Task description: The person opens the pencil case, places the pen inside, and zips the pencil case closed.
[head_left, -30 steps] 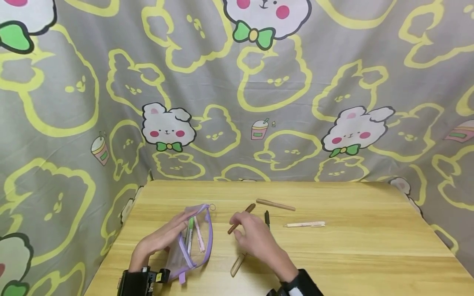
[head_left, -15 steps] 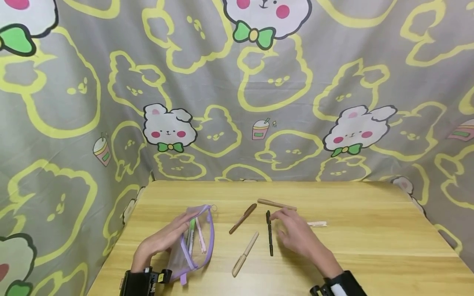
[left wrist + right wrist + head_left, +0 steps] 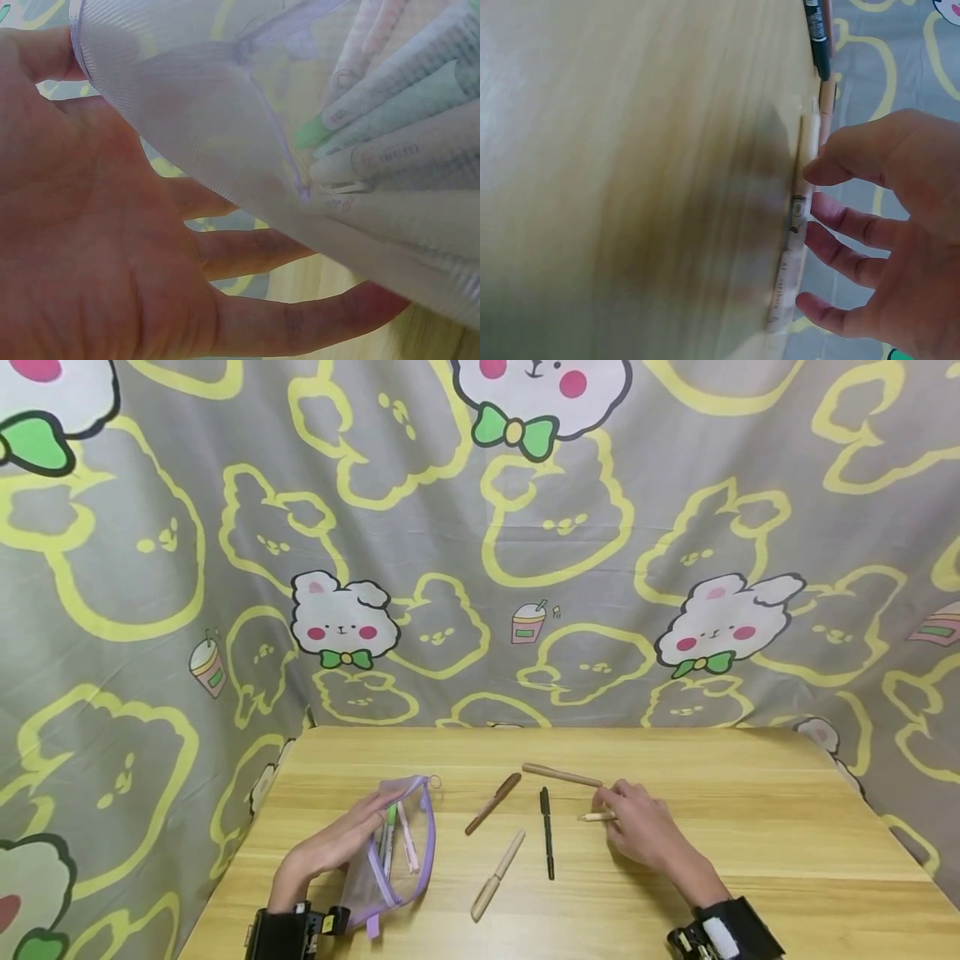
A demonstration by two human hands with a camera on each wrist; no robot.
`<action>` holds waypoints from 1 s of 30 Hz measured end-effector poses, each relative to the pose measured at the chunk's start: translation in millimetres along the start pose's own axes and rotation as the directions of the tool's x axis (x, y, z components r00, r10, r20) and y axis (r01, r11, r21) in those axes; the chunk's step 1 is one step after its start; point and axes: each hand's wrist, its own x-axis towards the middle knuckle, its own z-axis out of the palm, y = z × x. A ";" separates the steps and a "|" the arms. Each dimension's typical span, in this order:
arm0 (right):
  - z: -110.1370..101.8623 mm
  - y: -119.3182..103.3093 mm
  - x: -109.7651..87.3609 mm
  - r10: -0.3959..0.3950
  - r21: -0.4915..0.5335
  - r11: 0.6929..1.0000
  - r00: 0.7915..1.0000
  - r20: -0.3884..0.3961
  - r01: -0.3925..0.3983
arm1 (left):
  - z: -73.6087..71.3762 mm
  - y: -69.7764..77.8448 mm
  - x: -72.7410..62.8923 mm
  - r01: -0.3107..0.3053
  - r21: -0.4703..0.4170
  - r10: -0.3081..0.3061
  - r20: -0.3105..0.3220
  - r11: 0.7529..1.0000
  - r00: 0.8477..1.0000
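Observation:
A translucent pencil case (image 3: 431,847) with purple zip edging stands open at left, holding several pens. My left hand (image 3: 333,843) rests against its upper side; through the mesh in the left wrist view, the long fingers (image 3: 292,326) lie spread and nearly straight. At right, the thumb and fingertips of my right hand (image 3: 648,827) pinch a white pen (image 3: 596,817) lying on the table. In the right wrist view the white pen's printed barrel (image 3: 784,289) shows along the fingertips. The hand hides most of it from above.
Loose on the wooden table (image 3: 780,843) lie a tan pen (image 3: 558,773), a brown pen (image 3: 492,804), a black pen (image 3: 547,835) and a beige pen (image 3: 497,877). A patterned curtain (image 3: 450,543) stands behind and at both sides.
My right hand has swung from the brown pen, past the black pen, rightwards to the white pen, where its fingers now close. The left hand stays at the pencil case.

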 end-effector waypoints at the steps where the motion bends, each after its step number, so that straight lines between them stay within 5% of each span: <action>1: 0.9 1.1 -0.5 0.000 -0.002 1.000 1.000 0.005 0.000 | 0.1 -0.4 0.1 -0.004 -0.002 0.004 0.003 1.000 1.000; 16: -1.2 8.0 0.0 -0.009 0.012 1.000 0.999 0.050 0.008 | -2.5 -2.7 -0.1 -0.009 -0.018 0.009 0.006 1.000 1.000; 30: -20.1 -3.0 -6.6 -0.032 0.007 0.999 0.999 -0.019 0.032 | -3.1 -2.2 -2.0 0.016 0.014 -0.016 -0.005 1.000 1.000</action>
